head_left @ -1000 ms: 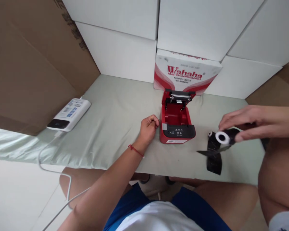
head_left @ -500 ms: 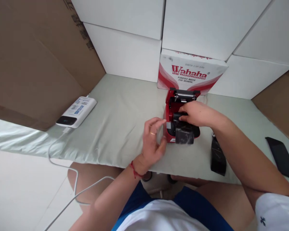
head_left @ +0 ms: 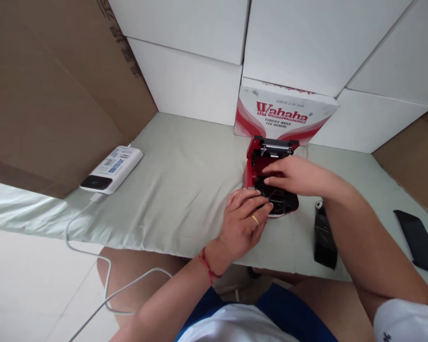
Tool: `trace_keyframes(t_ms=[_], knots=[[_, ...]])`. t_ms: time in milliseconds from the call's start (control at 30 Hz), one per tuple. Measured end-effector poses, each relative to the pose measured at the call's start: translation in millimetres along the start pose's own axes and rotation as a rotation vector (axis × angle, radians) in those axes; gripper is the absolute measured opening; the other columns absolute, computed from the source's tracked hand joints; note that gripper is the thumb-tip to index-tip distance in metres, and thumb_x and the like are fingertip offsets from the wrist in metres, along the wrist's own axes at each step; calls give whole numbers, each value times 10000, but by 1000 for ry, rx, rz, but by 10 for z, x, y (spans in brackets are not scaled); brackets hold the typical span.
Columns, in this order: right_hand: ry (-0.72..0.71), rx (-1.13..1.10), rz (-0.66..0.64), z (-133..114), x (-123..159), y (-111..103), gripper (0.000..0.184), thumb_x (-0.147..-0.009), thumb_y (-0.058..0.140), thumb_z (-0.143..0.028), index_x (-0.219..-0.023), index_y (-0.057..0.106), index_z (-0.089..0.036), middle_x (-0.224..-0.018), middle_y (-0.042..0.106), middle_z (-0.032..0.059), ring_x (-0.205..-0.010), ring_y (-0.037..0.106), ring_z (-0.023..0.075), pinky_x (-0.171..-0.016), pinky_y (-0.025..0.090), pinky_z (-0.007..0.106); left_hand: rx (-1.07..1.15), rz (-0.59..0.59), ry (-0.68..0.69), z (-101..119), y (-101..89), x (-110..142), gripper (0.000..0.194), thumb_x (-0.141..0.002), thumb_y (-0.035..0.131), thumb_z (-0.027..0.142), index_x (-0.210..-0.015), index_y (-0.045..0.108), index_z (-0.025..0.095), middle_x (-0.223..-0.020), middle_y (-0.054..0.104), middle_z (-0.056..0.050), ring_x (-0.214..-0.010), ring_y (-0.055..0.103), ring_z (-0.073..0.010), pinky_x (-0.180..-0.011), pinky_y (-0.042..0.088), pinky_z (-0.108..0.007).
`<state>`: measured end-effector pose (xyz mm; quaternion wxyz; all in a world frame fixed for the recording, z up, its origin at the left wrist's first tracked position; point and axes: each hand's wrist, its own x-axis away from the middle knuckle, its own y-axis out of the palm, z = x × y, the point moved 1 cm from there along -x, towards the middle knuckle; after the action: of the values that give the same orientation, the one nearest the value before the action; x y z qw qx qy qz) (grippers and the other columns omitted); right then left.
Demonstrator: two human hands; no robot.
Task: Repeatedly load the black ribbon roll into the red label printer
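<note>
A small red printer (head_left: 251,164) stands on the pale cloth with its lid (head_left: 276,144) raised toward the back. My right hand (head_left: 296,175) reaches over the open bay, fingers closed on a black roll (head_left: 276,199) that sits in it. My left hand (head_left: 244,221), with a ring and a red wrist string, lies against the printer's front. Its fingers are stretched flat over the roll's black film, and the thumb is hidden.
A strip of black film (head_left: 324,235) lies right of the printer. A black phone (head_left: 419,242) is at the far right. A white power bank (head_left: 110,164) with a white cable (head_left: 92,266) is at the left. A Wahaha box (head_left: 285,111), white boxes and cardboard wall in the back.
My right hand carried the black roll from the right into the printer's bay. My left hand opened from a fist and moved onto the printer's front. A film strip stayed on the cloth.
</note>
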<state>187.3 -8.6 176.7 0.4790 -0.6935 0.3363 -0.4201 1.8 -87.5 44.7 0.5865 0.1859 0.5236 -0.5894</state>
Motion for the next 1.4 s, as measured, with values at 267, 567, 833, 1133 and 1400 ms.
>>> trace_keyframes(t_ms=[267, 567, 833, 1133, 1400], knots=[[-12, -17, 770, 381, -36, -85, 414, -1084, 546, -414, -1347, 795, -212, -1359, 812, 139, -1317, 704, 359, -1199, 501, 565, -20, 48, 35, 77, -77, -67, 368, -993, 696, 119, -1309, 740, 303, -1181, 808, -82, -1254, 689, -269, -1066, 609, -459], [-150, -81, 696, 274, 340, 415, 373, -1130, 544, -379, -1272, 820, -172, -1289, 825, 151, -1187, 727, 333, -1078, 582, 518, -82, -12, 74, 64, -168, -15, 398, -925, 726, 159, -1287, 732, 324, -1269, 762, -98, -1304, 684, -315, -1072, 609, -531], [-269, -165, 847, 245, 476, 873, 272, -1135, 594, -279, -1173, 845, -179, -1165, 863, 104, -1026, 761, 250, -913, 635, 426, 162, 28, -109, -197, -101, -135, 487, -1092, 575, 262, -1578, 562, 290, -1362, 759, -132, -1371, 690, -300, -1200, 535, -537], [-303, -243, 931, 236, 500, 988, 214, -1106, 628, -221, -1175, 831, -222, -1152, 864, 94, -1052, 790, 250, -937, 645, 449, 484, -25, -275, -572, 84, -41, 367, -1163, 500, 379, -1505, 603, 294, -1353, 755, -109, -1275, 753, -250, -1138, 565, -442], [-375, -296, 986, 345, 537, 1090, 257, -1102, 621, -299, -1271, 794, -213, -1201, 837, 125, -1144, 771, 289, -1015, 624, 493, 750, 60, -391, -701, 217, -13, 572, -994, 785, 391, -1510, 539, 364, -1235, 710, -35, -1339, 649, -251, -1258, 437, -474]])
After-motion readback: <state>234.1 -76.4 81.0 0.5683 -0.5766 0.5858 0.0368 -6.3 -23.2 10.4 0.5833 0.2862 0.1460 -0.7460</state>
